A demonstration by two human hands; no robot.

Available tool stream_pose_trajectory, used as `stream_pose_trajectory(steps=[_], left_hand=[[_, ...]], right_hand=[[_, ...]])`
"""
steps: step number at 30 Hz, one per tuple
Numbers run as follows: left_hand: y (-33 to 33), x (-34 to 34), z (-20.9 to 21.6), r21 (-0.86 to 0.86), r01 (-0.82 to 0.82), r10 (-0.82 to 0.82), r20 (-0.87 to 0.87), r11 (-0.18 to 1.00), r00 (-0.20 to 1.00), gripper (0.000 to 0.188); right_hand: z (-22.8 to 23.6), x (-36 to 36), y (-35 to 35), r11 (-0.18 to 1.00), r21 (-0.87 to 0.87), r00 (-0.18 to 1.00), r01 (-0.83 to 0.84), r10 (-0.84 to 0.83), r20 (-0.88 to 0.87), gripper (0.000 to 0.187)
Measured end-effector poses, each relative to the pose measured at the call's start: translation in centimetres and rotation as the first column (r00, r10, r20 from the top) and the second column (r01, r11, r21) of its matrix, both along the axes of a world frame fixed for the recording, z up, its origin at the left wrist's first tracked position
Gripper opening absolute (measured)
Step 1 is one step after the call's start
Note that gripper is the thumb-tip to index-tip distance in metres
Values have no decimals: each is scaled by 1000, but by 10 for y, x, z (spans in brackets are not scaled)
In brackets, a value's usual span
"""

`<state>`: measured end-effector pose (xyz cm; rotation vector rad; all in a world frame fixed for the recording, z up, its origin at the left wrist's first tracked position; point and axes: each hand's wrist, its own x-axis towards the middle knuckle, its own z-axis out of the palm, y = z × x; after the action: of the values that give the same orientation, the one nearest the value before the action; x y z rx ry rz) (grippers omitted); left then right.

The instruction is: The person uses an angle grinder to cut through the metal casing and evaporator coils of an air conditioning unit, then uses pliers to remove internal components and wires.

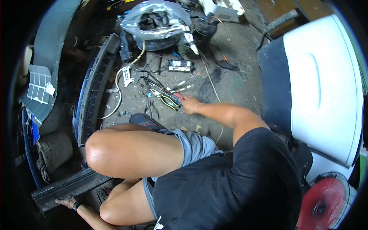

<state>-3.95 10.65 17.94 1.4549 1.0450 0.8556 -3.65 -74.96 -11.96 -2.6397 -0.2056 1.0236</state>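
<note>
At the lower left, my left hand [68,202], with a watch on its wrist, grips the lower edge of a long dark plastic housing [73,188]. Some of its fingers are hidden by the housing. My right arm reaches forward to the floor, where my right hand [190,105] is closed around a red-handled tool [178,96]; the tool's kind cannot be made out. Beside that hand lie pliers with yellow-and-black handles [168,102] and other hand tools. Smaller dark-handled pliers [152,109] rest nearer my knee.
A clear plastic bag of dark scraps [157,19] fills a tub ahead. A long slatted plastic frame [96,88] stands left, near a mesh filter [39,84]. On the right are a large white casing [322,76] and a red fan [320,207]. A pale hose [118,90] crosses the floor.
</note>
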Motion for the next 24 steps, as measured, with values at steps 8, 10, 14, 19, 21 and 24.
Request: stream_pose_trajectory(steps=[8, 10, 14, 19, 21, 24], left_hand=[[4, -17, 25, -46, -48, 56, 185, 998, 981, 89], [1, -40, 43, -43, -99, 106, 214, 994, 971, 88], [-49, -36, 35, -107, -87, 108, 215, 990, 971, 87], [-41, 20, 43, -81, 66, -31, 369, 995, 929, 95], [-28, 19, 55, -148, 46, 22, 428, 988, 903, 97], [-31, 15, 62, -174, 41, 59, 535, 984, 842, 95]], right_hand=[[-8, 23, 33, 994, -107, 978, 34, -11, 207, 88], [3, 29, 52, 996, -61, 975, 68, -53, 216, 88], [-18, 27, 74, 989, -138, 951, -61, 100, 293, 81], [-45, 66, 102, 974, -56, 947, 219, -198, 253, 36], [-36, 30, 128, 973, -34, 960, 228, -219, 173, 36], [-18, 7, 135, 981, 6, 980, 192, -192, 51, 37]])
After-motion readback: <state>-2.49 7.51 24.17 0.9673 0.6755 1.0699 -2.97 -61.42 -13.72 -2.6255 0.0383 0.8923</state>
